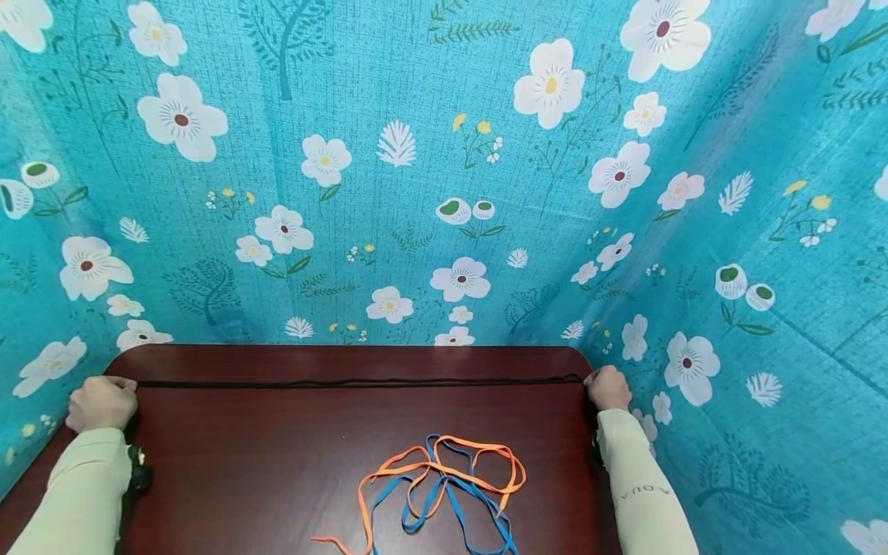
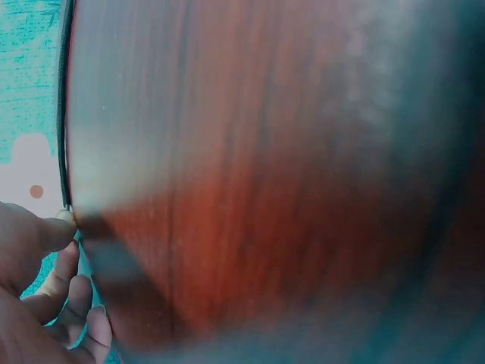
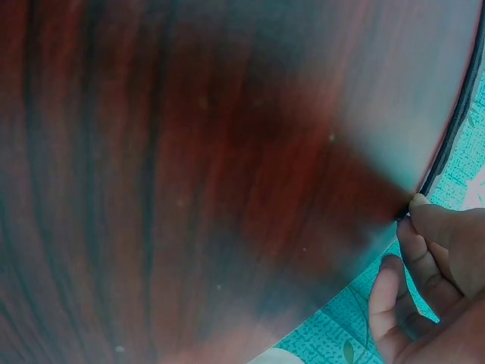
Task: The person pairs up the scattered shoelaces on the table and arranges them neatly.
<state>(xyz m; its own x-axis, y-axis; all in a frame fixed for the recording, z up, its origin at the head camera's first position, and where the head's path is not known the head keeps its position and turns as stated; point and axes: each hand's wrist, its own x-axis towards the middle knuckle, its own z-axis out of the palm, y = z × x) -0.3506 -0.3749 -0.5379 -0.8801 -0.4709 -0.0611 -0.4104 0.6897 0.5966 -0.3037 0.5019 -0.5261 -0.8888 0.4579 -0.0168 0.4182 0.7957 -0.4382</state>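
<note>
there is room to pass between the black cord (image 1: 277, 384) and tangled laces (image 1: 433, 464), with floral cloth (image 1: 388, 247) blocking behind.

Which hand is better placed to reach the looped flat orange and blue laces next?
Right, probably: the right hand is nearer the laces than the left hand, though both pinch the thin black cord.

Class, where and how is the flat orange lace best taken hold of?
Probably pinch the flat orange lace by its loose leftmost end, coming from the left with the left hand once it releases the thin black cord: that end lies clear of the crossings with the flat blue lace.
</note>
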